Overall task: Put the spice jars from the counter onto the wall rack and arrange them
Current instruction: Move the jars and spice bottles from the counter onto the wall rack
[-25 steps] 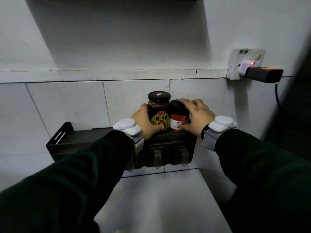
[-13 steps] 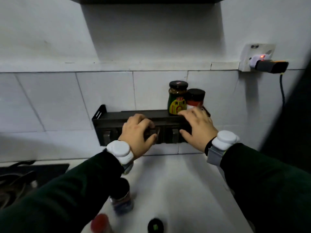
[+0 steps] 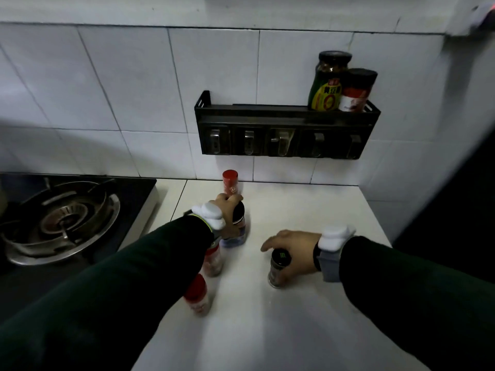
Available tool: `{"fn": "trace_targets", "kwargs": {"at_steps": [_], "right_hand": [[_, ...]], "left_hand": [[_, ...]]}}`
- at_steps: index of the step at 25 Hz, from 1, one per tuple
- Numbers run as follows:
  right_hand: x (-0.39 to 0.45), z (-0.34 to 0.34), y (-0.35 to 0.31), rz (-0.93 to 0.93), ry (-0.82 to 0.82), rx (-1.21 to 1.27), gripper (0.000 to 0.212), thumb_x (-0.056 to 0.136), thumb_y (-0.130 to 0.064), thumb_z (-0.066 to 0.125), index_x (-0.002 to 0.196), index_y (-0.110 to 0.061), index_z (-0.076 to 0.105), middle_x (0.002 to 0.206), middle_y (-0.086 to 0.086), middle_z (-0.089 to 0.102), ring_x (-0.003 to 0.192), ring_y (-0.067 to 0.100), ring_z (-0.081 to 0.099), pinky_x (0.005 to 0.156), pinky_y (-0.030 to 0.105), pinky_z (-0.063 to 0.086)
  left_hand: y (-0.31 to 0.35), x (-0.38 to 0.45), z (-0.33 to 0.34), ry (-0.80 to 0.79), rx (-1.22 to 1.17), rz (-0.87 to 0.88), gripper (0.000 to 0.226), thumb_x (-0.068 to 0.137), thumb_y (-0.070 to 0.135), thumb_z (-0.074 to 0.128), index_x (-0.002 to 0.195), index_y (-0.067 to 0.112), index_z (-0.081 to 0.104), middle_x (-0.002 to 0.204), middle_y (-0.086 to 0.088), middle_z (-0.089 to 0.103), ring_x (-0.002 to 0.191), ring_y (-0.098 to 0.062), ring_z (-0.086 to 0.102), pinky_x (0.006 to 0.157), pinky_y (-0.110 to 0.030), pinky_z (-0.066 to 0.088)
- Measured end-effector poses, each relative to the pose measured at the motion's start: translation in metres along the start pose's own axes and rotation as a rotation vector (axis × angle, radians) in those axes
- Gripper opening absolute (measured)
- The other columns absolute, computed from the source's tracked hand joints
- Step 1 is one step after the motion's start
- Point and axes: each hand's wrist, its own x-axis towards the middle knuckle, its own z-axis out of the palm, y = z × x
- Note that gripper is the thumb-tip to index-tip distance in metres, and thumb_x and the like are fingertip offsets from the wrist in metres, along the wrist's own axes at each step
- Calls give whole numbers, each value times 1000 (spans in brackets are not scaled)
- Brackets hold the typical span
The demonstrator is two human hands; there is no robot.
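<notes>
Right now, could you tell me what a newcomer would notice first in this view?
Probably the two hands low on the white counter: the left hand grips a dark-capped jar, and the right hand wraps a small black-lidded jar. Next, the black wall rack, with two jars standing side by side at its right end. A gas burner sits at far left.

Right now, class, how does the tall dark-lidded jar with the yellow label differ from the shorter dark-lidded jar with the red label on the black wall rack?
The tall yellow-label jar stands higher and left; the shorter red-label jar sits at the right end of the rack. Their labels differ: yellow and green against red and white. Both stand upright with dark lids.
</notes>
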Motion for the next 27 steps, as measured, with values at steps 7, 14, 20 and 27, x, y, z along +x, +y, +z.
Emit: {"fn": "trace_targets", "kwargs": {"at_steps": [7,14,20,27], "right_hand": [[1,-12,9,33,98,19,46,76,-27,73,119,-21,60,119,4,64,108,26,61,90,32,51],[-32,-144,24,52,541,142,33,72,-25,75,99,-24,56,100,0,65,90,19,62,76,29,52],[-39,-247,35,45,964,113,38,74,-20,74,109,-14,60,105,6,62,94,22,59,78,22,42],[24,-277,57,180,934,-100,46,76,-26,71,119,-17,58,122,11,51,110,33,54,94,37,48]], "left_hand": [[-2,-8,-14,45,10,159,69,65,45,71,124,32,37,127,-6,49,102,-34,59,86,-42,52],[21,-15,-140,321,-134,352,75,59,42,78,124,38,40,121,1,53,105,-21,59,90,-37,52],[37,7,-248,592,-207,407,73,65,37,79,129,31,43,126,-6,55,110,-24,56,97,-34,46],[51,89,-252,603,-145,326,78,63,34,77,132,30,43,128,-8,53,114,-31,55,95,-35,46]]}}
